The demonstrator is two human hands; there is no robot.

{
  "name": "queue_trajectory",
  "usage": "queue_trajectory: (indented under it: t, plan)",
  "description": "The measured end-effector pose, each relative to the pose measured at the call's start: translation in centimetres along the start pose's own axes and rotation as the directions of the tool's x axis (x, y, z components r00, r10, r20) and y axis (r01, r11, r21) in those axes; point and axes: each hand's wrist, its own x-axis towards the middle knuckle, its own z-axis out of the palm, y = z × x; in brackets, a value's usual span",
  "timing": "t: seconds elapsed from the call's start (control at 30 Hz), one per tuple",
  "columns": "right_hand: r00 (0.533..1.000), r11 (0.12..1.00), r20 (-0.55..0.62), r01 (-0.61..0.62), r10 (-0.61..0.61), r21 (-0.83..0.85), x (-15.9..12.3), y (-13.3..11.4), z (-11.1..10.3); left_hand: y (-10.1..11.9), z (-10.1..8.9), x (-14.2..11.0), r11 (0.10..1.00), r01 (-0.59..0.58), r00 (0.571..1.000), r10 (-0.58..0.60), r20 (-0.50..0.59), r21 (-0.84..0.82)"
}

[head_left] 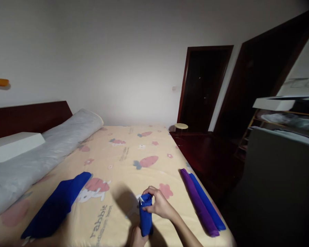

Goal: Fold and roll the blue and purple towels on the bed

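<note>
Between my two hands, above the bed, is a rolled blue cloth (146, 219) held on end, its spiral top facing up and a small white tag at its upper left edge. My right hand (158, 204) grips its upper end, fingers behind and thumb in front. At the lower end my left hand (138, 236) is closed round the roll, partly cut off by the frame's bottom edge. Left of my hands, a loosely folded blue cloth (58, 206) lies on the bed. To the right, a purple roll (199, 204) and a blue roll (208, 202) lie side by side near the bed's edge.
A patterned sheet (123, 171) covers the bed. Along the headboard (28, 118) lies a long grey bundle (54, 145) with a white box (18, 145) on it. Beyond the right edge are a round stool (181, 126), a dark door (204, 89) and a dark cabinet (278, 178).
</note>
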Motion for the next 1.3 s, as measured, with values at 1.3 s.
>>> queue_trajectory:
  t: [1.3]
  plan:
    - [0.929,0.544,-0.36,-0.35,0.093,-0.763,-8.3,16.1,-21.5,-0.2,-1.5,-1.1,0.902,-0.43,0.894,0.418,-0.161,-0.048]
